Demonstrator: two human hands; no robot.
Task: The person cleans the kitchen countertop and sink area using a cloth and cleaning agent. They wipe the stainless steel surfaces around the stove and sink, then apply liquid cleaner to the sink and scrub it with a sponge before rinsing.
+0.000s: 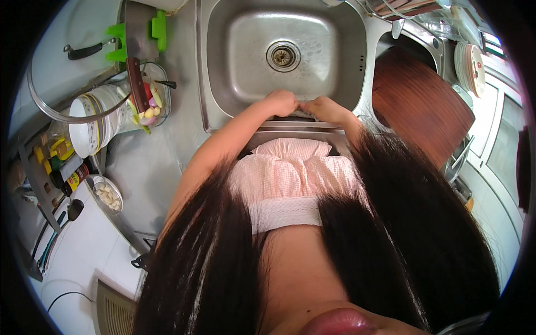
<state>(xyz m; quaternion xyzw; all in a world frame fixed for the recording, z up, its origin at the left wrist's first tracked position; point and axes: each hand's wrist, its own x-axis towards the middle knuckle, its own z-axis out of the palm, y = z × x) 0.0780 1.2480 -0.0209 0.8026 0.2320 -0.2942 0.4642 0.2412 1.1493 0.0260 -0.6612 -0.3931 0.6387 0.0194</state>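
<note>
At the near rim of the steel sink [223, 67], my two hands meet close together. My left hand [281, 103] is closed, its knuckles up, just inside the rim. Beside it, my right hand [328, 110] has its fingers bent and pressed toward the left one. A small patch of something pale and greyish [302, 114] shows below the fingers, between the hands and the rim. The hands cover most of it, so its kind cannot be made out. Round and metal, the drain strainer [283, 56] lies in the basin's floor beyond my hands.
A dark brown wooden board [419, 100] lies across the smaller right basin. On the left stand a wood-handled knife [137, 84] in a green holder, a clear bowl of vegetables [159, 106], stacked white bowls [84, 125] and a dish of pale pieces [108, 195]. Plates [470, 67] stand far right.
</note>
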